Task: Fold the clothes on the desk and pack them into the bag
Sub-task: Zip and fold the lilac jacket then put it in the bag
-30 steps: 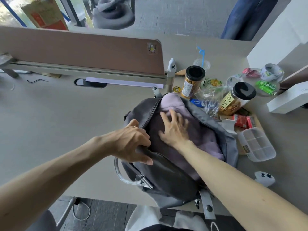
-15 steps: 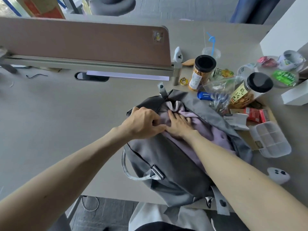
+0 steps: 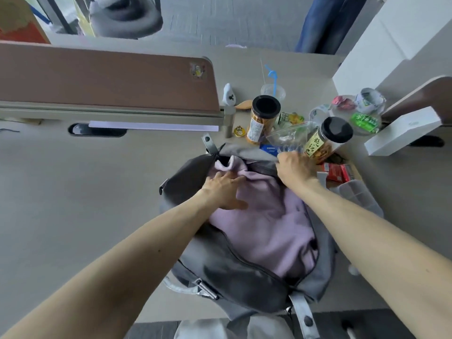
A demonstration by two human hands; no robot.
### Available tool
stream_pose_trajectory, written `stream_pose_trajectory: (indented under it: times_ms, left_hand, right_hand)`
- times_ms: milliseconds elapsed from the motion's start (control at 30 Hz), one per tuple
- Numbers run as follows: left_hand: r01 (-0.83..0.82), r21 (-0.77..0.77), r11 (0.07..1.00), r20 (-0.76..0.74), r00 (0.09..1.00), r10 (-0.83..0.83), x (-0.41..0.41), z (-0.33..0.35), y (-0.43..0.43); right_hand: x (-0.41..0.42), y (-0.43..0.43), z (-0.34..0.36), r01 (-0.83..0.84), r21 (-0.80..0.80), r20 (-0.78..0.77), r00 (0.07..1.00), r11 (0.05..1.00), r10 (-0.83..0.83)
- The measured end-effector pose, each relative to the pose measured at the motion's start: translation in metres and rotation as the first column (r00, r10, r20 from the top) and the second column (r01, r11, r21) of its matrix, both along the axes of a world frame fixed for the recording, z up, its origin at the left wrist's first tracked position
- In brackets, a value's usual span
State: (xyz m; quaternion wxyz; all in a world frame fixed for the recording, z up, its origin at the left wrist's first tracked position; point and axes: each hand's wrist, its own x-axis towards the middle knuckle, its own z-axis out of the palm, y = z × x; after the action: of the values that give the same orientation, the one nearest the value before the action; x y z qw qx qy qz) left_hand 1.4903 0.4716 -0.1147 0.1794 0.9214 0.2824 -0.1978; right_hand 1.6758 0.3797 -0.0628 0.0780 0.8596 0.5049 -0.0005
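garment (image 3: 269, 228) in open bag (image 3: 220, 270)

tabletop (image 3: 73, 192) carries the grey bag, unzipped, at the near edge. lilac garment lies inside & fills the opening. left hand (image 3: 225, 189) presses flat on it w/ fingers straight; right hand (image 3: 293, 170) grips the bag's far rim.

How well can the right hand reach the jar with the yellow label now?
Probably yes: the right hand, gripping the far rim of the bag, is right beside the jar, and nothing stands between them. It must release the bag first.
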Motion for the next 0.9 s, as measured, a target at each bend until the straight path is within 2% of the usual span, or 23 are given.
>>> stream_pose_trajectory:
  times_ms: [100, 233, 433, 567, 700, 900]
  left_hand:
    - [0.005, 0.003, 1.0, -0.059, 0.998, -0.004, 0.001, -0.012, -0.003]
    - [-0.032, -0.04, 0.999, -0.117, 0.993, 0.027, 0.003, -0.015, -0.003]
    - [-0.099, -0.068, 0.993, 0.04, 0.994, 0.102, -0.023, 0.017, -0.008]
    - [-0.229, -0.066, 0.971, 0.251, 0.938, 0.238, -0.068, 0.052, -0.025]
    - [-0.453, 0.059, 0.889, 0.305, 0.857, 0.416, -0.123, 0.094, -0.058]
    - [-0.691, 0.232, 0.684, 0.275, 0.722, 0.636, -0.236, 0.149, -0.142]
  right_hand:
    - [0.007, -0.002, 0.017, 0.055, 0.072, -0.077, 0.996, 0.996, -0.049]
    - [0.0, -0.019, 0.02, 0.03, 0.071, -0.144, 0.989, 0.997, -0.019]
    - [-0.014, -0.036, 0.029, -0.007, 0.032, -0.209, 0.978, 0.999, 0.013]
    - [-0.028, -0.036, 0.044, -0.138, 0.02, -0.276, 0.951, 0.99, 0.138]
    - [-0.052, -0.033, 0.066, -0.285, 0.123, -0.36, 0.88, 0.951, 0.31]
    - [-0.137, -0.028, 0.114, -0.569, 0.253, -0.33, 0.709, 0.782, 0.623]
